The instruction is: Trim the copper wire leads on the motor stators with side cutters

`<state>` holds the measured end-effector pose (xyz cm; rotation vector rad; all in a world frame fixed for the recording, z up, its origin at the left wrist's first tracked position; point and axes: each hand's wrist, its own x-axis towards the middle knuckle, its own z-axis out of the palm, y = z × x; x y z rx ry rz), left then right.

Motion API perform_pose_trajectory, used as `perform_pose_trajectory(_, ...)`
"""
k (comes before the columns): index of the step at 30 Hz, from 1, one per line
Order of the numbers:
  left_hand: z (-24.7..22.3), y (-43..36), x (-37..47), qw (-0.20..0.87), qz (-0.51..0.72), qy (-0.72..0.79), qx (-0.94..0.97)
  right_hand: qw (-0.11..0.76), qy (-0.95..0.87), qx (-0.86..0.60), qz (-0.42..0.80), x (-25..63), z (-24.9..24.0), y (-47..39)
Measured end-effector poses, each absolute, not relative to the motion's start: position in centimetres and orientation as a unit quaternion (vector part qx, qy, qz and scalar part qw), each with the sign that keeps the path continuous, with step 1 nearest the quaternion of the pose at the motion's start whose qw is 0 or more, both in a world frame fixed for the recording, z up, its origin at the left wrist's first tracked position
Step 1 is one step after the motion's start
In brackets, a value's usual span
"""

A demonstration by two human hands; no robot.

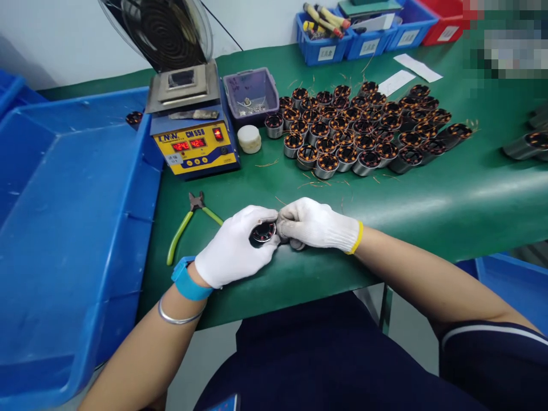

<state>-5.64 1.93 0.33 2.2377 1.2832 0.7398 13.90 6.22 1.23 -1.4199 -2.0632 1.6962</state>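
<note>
In a white glove, my left hand (240, 245) wraps round a motor stator (264, 232), a short metal cylinder with copper windings inside, just above the table's front. My right hand (314, 224), also gloved, touches the stator's right side with its fingers pinched together. Whatever those fingers hold, perhaps a wire end, is hidden. Green-handled cutting pliers (197, 204) lie open to the left, one handle running behind my left hand. Beyond my hands stand many similar stators (327, 164) in a close group, thin copper wire ends sticking up from some.
A yellow-fronted solder pot (194, 145) with a lit display stands behind the pliers. Beside it are a purple bin (252, 94) and a round white block (249, 140). A large blue tray (72, 228) fills the left. Blue parts boxes (325, 52) line the back; wire scraps litter the green table (428, 211).
</note>
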Motion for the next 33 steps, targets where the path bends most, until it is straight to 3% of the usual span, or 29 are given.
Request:
perform_pose_trajectory(6, -0.4, 1.9, -5.8, 0.193, 0.275, 0.437, 0.834, 0.062, -0.635, -0.454, 0.622, 14.1, 1.8, 6.5)
perform_pose_trajectory(17, -0.3, 1.7, -6.1, 0.174, 0.162, 0.451, 0.860, 0.055, -0.629, -0.472, 0.615, 13.8, 1.8, 6.6)
perform_pose_trajectory(26, -0.5, 1.7, -6.1, 0.172, 0.167, 0.476, 0.846, 0.056, -0.639, -0.488, 0.593, 13.5, 2.0, 6.5)
perform_pose_trajectory(30, 0.4, 1.8, -6.0, 0.239, 0.189, 0.530, 0.791, 0.067, -0.669, -0.481, 0.563, 13.5, 1.2, 6.2)
perform_pose_trajectory(33, 1.4, 2.0, -6.1, 0.347, 0.217, 0.567, 0.715, 0.097, -0.681, -0.462, 0.560, 13.7, 0.6, 6.0)
